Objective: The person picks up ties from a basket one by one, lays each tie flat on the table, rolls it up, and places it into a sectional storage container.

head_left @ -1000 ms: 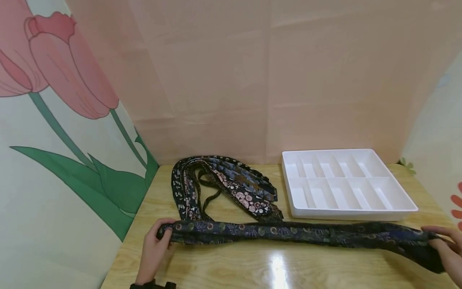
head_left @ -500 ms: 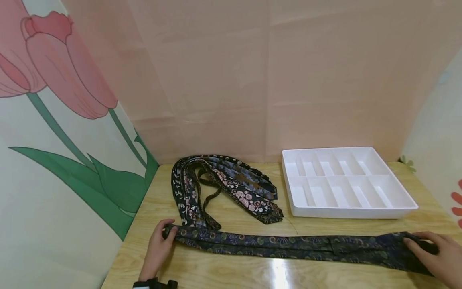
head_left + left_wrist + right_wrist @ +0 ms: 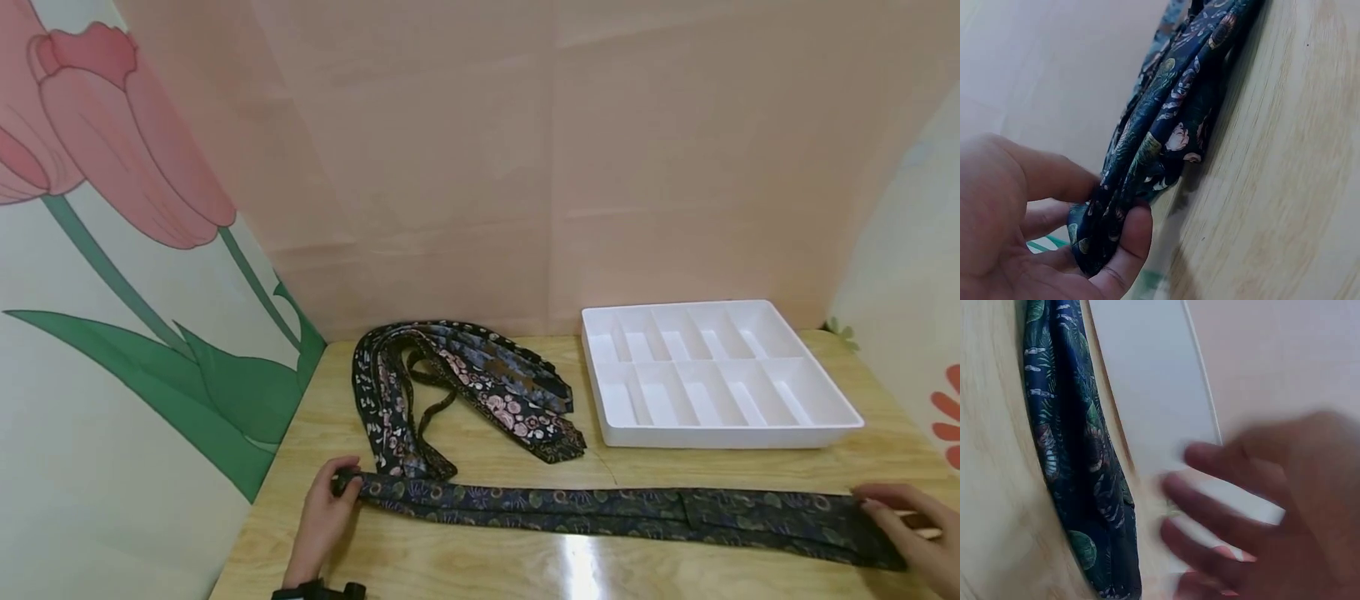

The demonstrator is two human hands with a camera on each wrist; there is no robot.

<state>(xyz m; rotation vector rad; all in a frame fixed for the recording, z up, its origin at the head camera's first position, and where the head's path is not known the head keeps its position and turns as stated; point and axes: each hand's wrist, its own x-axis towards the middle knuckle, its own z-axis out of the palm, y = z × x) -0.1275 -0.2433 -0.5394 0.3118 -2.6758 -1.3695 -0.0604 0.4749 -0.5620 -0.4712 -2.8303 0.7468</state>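
Observation:
A dark patterned necktie (image 3: 570, 510) stretches across the front of the table, its seamed underside up. At its narrow left end, my left hand (image 3: 322, 512) pinches the folded fabric between thumb and fingers; the left wrist view shows this necktie (image 3: 1160, 125) gathered in the grip. My right hand (image 3: 918, 529) is beside the wide end. In the right wrist view the blurred fingers of that hand (image 3: 1266, 512) are spread loosely, apart from the cloth. Behind, several floral neckties (image 3: 517, 412) lie bent in a loop, partly overlapped by the stretched one at the left.
A white divided tray (image 3: 727, 437) with several compartments stands at the back right of the wooden table (image 3: 465, 567). A pinkish cloth backdrop (image 3: 450, 167) hangs behind, and a wall with painted tulips (image 3: 135, 150) is at the left.
The necktie has come down nearer the front and now lies flat and straighter. My right hand has loosened from its wide end, while the left keeps its hold.

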